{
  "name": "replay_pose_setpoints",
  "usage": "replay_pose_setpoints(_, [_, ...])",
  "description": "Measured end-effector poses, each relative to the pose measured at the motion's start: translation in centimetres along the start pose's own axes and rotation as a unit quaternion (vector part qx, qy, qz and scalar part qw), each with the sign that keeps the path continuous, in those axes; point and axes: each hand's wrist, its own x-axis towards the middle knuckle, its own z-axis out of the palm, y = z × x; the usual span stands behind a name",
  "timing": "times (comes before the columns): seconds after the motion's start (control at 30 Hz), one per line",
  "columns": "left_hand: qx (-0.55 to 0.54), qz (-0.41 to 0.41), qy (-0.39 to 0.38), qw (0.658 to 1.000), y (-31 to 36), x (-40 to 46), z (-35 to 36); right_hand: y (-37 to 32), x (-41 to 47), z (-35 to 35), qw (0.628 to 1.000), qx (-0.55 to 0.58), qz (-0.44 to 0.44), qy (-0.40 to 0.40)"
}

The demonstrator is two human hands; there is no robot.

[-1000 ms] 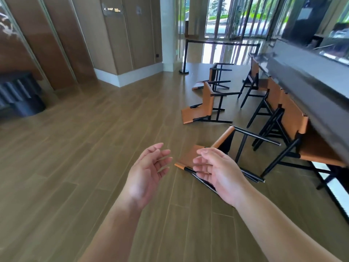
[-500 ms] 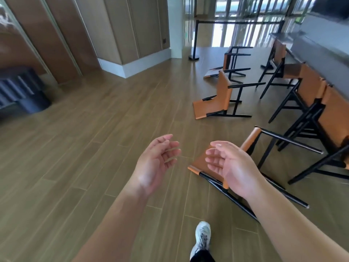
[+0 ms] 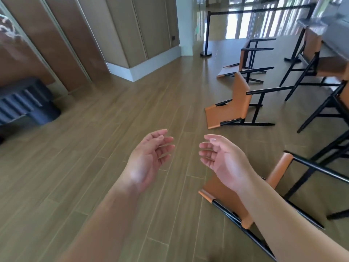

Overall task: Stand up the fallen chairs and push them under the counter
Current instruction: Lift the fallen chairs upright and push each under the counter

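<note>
Fingers (image 3: 166, 146) of the left hand (image 3: 149, 159) are loosely spread and a little curled, palm turned inward, with nothing in them; those of the right hand (image 3: 222, 161) mirror them, relaxed and empty. Both hands hang in the air above the wooden floor (image 3: 94, 167), near each other but apart, and neither touches a chair.

Just below and behind the right forearm lies the nearest fallen chair (image 3: 226, 197), its tan back flat on the floor and its black legs sticking out sideways toward the bench. Farther ahead a second fallen chair (image 3: 232, 104) lies the same way, and beyond it a third fallen chair (image 3: 245, 63) rests near the black barrier post (image 3: 206, 35). Along the right edge, upright chairs (image 3: 321, 67) stand close to the bench (image 3: 338, 25), which is only partly in view and blurred.

Judging by this, the step in hand is the approach: no chair is gripped yet, and three seem left to raise. The next move probably calls for reaching down to the nearest chair, taking hold of the top of its back or the black frame with both hands, and pivoting it up onto its legs. Then comes a push toward the bench beside the standing ones. Its legs lie close to those of a standing chair, so they could tangle while it swings up.
</note>
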Motion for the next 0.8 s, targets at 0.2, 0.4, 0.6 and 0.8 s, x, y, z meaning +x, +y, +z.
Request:
replay_pose_setpoints(0.2, [-0.006, -0.005, -0.006, 1.0, 1.1, 7.9, -0.5, -1.8, 7.1, -0.2, 1.0, -0.011, -0.002, 0.0])
replay_pose_setpoints(0.4, [-0.008, -0.024, -0.028, 0.999, 1.5, 16.5, -2.5, -2.5, 14.7, 0.7, 0.999, -0.008, -0.005, 0.032])
replay_pose_setpoints(0.6, [-0.016, -0.029, -0.089, 0.995, 3.8, 28.4, -7.1, -2.7, 25.6, 4.7, 0.997, -0.015, -0.033, 0.07])
replay_pose_setpoints(0.8, [-0.024, -0.064, -0.129, 0.989, 7.2, 41.6, -13.1, -1.9, 37.0, 11.3, 0.993, -0.031, -0.041, 0.11])
